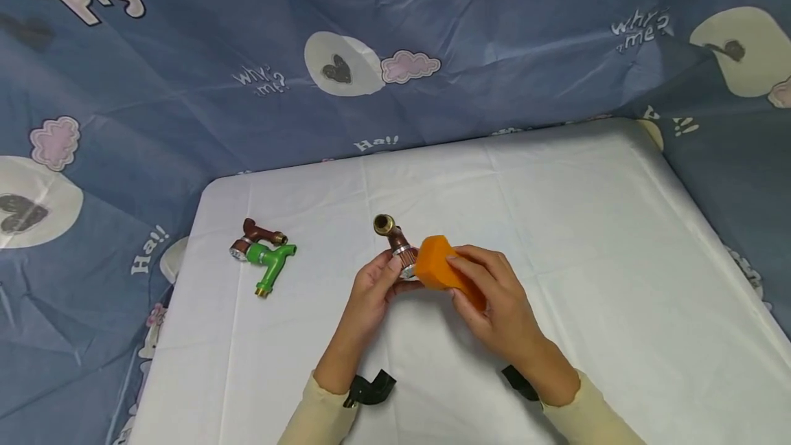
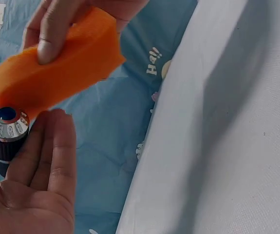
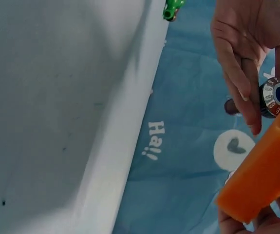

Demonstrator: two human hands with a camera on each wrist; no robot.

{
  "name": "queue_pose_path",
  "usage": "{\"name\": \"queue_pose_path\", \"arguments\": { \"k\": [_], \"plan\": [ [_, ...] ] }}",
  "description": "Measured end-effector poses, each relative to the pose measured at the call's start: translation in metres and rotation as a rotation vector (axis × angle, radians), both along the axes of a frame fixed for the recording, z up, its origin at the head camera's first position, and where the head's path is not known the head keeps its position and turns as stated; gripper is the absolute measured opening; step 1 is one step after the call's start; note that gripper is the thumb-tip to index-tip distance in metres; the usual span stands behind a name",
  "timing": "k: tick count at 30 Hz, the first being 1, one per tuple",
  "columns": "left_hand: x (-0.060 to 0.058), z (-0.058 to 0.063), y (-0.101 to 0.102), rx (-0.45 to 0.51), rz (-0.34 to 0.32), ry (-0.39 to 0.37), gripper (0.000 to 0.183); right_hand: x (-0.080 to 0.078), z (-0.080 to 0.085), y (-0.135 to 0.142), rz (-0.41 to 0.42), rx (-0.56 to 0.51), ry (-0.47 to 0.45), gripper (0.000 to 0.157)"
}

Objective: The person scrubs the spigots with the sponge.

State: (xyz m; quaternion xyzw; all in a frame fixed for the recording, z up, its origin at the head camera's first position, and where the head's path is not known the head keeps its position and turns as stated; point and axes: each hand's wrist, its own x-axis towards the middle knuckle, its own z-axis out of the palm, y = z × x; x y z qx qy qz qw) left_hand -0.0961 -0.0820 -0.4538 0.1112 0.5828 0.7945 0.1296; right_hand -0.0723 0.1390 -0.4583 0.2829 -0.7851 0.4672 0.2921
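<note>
My left hand [image 1: 371, 290] grips a brown tap [image 1: 397, 240] with a brass threaded end and a silver-rimmed round knob, thumb on one side and fingers on the other. An orange sponge [image 1: 434, 263] is pinched between the thumb and fingers of my right hand [image 1: 503, 297]. One end of the sponge lies against the tap's knob [image 2: 6, 131] in the left wrist view. The right wrist view shows the knob's lettered silver and red rim with a blue centre, close beside the sponge [image 3: 259, 168].
A green tap [image 1: 272, 263] with a brass end lies on the left of the white table [image 1: 618, 259], touching another brown tap [image 1: 262, 232]. Black wrist camera mounts sit at both wrists. A blue printed cloth [image 1: 494, 53] hangs behind the table.
</note>
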Motion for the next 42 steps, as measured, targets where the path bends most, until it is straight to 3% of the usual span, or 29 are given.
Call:
{"name": "queue_pose_path", "arguments": {
  "k": [5, 9, 15, 20, 23, 29, 36, 42],
  "plan": [
    [-0.002, 0.001, 0.002, 0.037, -0.002, 0.01, 0.052, 0.0, -0.005, 0.005, -0.053, 0.009, -0.056, 0.043],
    [-0.004, 0.001, 0.003, 0.065, -0.003, -0.006, 0.053, 0.004, -0.004, 0.005, -0.046, -0.009, -0.081, 0.052],
    [-0.001, 0.003, 0.006, 0.04, 0.08, -0.05, 0.054, 0.009, 0.007, -0.006, 0.038, -0.004, 0.043, 0.045],
    [-0.001, 0.005, 0.008, 0.033, 0.029, -0.006, 0.05, 0.009, 0.013, -0.015, 0.058, 0.047, 0.136, 0.039],
    [0.001, 0.005, 0.008, 0.035, 0.041, -0.026, 0.05, 0.007, 0.012, -0.018, 0.05, 0.06, 0.131, 0.039],
    [0.004, 0.005, 0.008, 0.041, 0.108, -0.092, 0.055, 0.004, 0.005, -0.014, 0.038, 0.009, 0.017, 0.043],
    [0.003, 0.003, 0.01, 0.074, 0.113, -0.015, 0.06, 0.004, -0.005, -0.012, 0.082, -0.092, -0.14, 0.046],
    [0.001, 0.001, 0.014, 0.127, 0.103, 0.086, 0.053, 0.012, -0.009, -0.02, 0.142, -0.178, -0.316, 0.06]
  ]
}}
